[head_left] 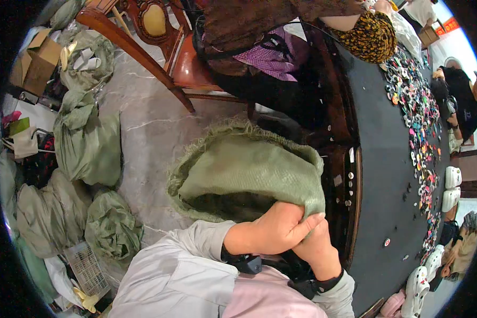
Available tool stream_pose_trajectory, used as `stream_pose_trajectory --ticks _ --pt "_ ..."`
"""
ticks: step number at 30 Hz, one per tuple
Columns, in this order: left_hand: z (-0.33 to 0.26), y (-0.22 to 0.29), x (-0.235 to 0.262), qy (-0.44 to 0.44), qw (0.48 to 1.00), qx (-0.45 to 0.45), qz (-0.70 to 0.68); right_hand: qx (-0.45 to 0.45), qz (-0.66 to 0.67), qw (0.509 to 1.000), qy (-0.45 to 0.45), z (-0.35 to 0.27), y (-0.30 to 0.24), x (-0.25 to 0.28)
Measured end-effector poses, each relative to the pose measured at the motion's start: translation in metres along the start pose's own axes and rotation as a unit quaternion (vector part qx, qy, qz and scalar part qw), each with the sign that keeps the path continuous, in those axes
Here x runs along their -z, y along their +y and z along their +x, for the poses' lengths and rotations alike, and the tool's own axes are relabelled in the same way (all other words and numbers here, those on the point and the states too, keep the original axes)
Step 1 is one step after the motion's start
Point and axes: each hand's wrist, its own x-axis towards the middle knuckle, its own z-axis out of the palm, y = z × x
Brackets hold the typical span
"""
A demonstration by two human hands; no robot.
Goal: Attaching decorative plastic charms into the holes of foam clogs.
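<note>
A green woven sack (pixel 244 164) with a frayed edge hangs in front of me, its mouth spread toward me and dark inside. My left hand (pixel 273 228) is closed on the near right part of its rim. Right beside it, my right hand (pixel 320 249) is also closed at the same part of the rim, and the two hands touch. Some fingers of both hands are hidden by the cloth and by each other. Dark bands circle both wrists below grey sleeves.
A wooden chair (pixel 199 66) stands ahead. Full green sacks (pixel 90 140), a cardboard box (pixel 37 63) and a plastic crate (pixel 87 267) crowd the left. On my right, a dark table (pixel 376 159) bears many small colourful charms (pixel 408 106); white clogs (pixel 416 291) and other people are beyond.
</note>
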Motion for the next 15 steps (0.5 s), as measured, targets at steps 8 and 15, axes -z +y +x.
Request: stream_pose_trajectory --ticks 8,15 --pt "-0.032 -0.07 0.029 -0.042 0.998 -0.011 0.055 0.118 -0.122 0.982 0.082 -0.025 -0.01 0.0" --pt "-0.015 -0.24 0.086 -0.023 0.907 0.199 0.371 0.21 -0.098 0.973 0.008 -0.031 -0.047 0.004"
